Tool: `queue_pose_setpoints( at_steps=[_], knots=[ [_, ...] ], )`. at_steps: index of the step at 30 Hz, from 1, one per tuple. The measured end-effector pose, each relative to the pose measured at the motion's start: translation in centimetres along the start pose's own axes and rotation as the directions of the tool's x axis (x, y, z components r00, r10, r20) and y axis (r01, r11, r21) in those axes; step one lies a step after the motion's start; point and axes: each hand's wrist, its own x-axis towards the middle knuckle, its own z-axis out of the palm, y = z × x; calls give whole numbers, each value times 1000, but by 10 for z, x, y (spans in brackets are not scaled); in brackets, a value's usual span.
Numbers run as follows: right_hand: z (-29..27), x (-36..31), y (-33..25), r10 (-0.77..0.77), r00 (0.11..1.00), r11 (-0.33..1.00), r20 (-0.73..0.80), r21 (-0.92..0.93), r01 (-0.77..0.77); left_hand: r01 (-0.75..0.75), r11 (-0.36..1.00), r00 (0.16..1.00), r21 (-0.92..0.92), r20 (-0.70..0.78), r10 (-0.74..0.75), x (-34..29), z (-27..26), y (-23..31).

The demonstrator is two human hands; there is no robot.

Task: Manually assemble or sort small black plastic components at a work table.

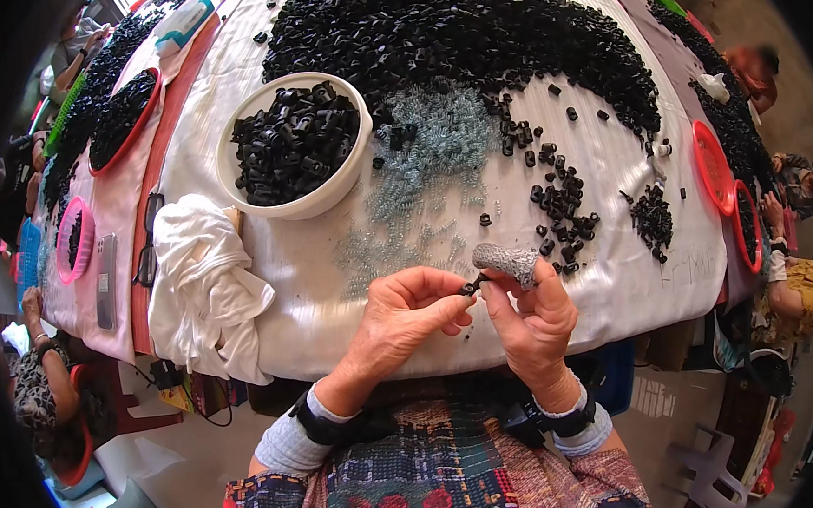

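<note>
Near the front edge of the table, my left hand [399, 318] pinches a small black plastic part [467, 289] between thumb and fingertips. Close against it, my right hand [534, 325] is also closed, with thumb and index finger on a small black piece [482, 278]; the fingertips partly hide where the two meet. A grey knitted finger cover [507, 264] wraps my right index finger. Just beyond my hands lie scattered clear coil springs [406, 245]. Several loose black barrel-shaped parts [562, 203] lie to the right of the springs.
A white bowl [357, 178] full of black parts stands left of centre. Behind it spreads a large black heap [458, 37]. Smaller black pieces [651, 222] sit at right. White cloth [203, 276], glasses [148, 251] and a phone [107, 282] lie left. Other people work at both sides.
</note>
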Motion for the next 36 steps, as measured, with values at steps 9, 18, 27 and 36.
queue_pose_setpoints(
  at_steps=[9, 18, 27, 36],
  knots=[
    [1, -1, 9, -89, 996, 986, -4, -142, 87, -30, 999, 999, 44, -28, 31, -2, 4, -2],
    [-3, -1, 7, -173, 983, 937, 58, -297, 183, -48, 997, 996, 61, -74, 52, -2, 8, -5],
    [-6, -1, 12, -296, 945, 862, 141, -388, 328, -46, 995, 990, 94, -132, 58, 0, 13, -9],
    [-10, -4, 11, -258, 944, 876, 205, -363, 318, -15, 994, 987, 106, -157, 31, 0, 15, -4]
  ],
)
